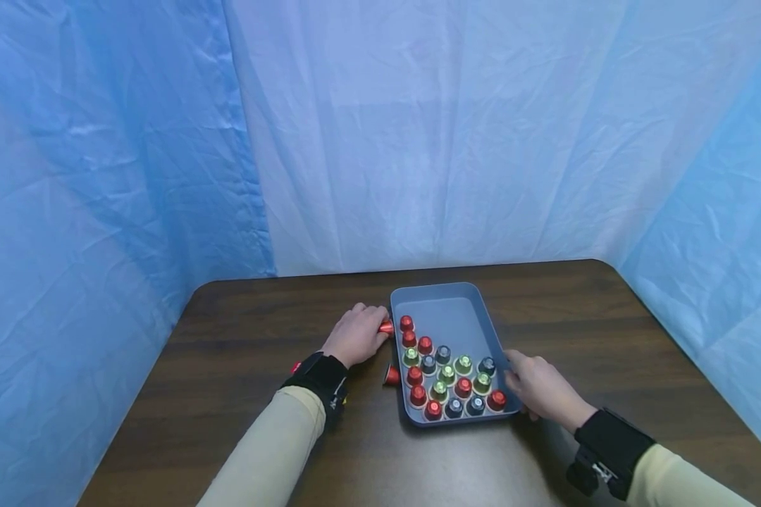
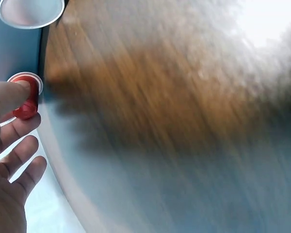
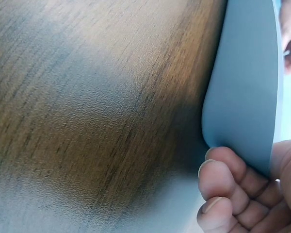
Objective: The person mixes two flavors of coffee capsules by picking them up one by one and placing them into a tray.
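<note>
Thumb and index finger of my left hand (image 1: 358,334) pinch a red coffee capsule (image 2: 26,110) just outside the left rim of a blue-grey tray (image 1: 447,310). The other fingers of that hand are spread apart in the left wrist view. Against the tray's left side a second red capsule (image 1: 392,374) lies tipped over, its pale lid (image 2: 31,13) facing the left wrist camera. My right hand (image 1: 542,387) grips the tray near its front right corner, thumb over the rim and fingers (image 3: 216,179) curled against the outer wall.
Inside the tray, red, green and dark blue capsules stand upright in packed rows toward the front and along the left wall. Bare tray floor shows at the back. The dark wooden table (image 1: 260,338) ends at blue curtains (image 1: 418,176) behind and at both sides.
</note>
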Tool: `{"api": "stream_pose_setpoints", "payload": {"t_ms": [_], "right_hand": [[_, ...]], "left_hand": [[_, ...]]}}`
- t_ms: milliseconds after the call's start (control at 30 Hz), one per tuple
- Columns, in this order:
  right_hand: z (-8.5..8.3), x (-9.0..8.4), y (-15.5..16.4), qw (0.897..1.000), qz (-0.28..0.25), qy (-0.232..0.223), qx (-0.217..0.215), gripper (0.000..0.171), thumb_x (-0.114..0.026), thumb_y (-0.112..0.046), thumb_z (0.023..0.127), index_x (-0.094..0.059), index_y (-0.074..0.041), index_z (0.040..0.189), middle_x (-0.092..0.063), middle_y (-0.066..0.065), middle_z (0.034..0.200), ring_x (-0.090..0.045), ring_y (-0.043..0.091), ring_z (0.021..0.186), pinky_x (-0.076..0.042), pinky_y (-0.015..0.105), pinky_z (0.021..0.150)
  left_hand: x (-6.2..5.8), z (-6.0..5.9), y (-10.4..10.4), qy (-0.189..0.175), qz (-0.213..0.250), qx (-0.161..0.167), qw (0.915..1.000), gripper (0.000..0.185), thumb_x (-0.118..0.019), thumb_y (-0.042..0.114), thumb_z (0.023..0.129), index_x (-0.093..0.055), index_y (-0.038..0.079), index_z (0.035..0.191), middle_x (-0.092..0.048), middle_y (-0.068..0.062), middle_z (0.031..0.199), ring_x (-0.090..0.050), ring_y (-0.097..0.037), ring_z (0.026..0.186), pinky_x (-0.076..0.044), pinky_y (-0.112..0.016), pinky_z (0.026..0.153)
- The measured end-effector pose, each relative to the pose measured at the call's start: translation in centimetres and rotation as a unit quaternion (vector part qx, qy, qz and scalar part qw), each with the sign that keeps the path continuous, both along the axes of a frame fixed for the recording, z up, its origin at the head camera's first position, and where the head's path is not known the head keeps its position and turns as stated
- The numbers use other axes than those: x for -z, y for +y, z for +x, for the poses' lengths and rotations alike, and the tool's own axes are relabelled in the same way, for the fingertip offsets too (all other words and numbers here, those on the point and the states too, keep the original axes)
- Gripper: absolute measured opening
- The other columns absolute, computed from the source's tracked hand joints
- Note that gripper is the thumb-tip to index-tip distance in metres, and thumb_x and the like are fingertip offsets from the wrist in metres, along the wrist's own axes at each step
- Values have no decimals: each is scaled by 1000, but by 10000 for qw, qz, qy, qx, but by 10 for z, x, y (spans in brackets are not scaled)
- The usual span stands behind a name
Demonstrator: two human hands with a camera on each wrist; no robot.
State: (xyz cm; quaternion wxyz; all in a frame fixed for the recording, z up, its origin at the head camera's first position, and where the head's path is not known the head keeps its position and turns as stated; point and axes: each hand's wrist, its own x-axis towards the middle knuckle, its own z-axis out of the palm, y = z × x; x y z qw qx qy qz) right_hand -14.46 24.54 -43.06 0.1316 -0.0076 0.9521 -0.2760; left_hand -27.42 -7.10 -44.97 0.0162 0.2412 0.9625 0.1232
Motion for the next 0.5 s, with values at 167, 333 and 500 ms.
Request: {"api": "stream_pose_setpoints", "payload": {"t_ms": [167,333,500], "right_hand": [[0,-1,-1,10000,0,-5,7,53,-61,-11,101,-42,9,147,-56,6,74,-56,18,50,-52,32,49],[0,-1,-1,10000,0,-17,-8,53,-60,-11,101,-41,10,147,-56,6,73,-56,18,50,-51,33,49],[0,0,0,10000,-33,14,-35,53,-61,-11,101,-42,9,147,-57,6,76,-56,18,50,-52,33,48]], "left_hand": [[-8,2,-9,65,24,117,9999,27,-76,31,94,-66,19,115,-64,2,103,-52,-18,95,-51,-35,88],[-21,7,-17,140,0,189,9997,30,-78,29,92,-67,20,118,-62,2,103,-54,-17,96,-54,-36,90],[-39,11,-27,169,-41,270,9995,35,-80,25,90,-69,19,122,-63,1,107,-58,-16,97,-56,-36,92]]}}
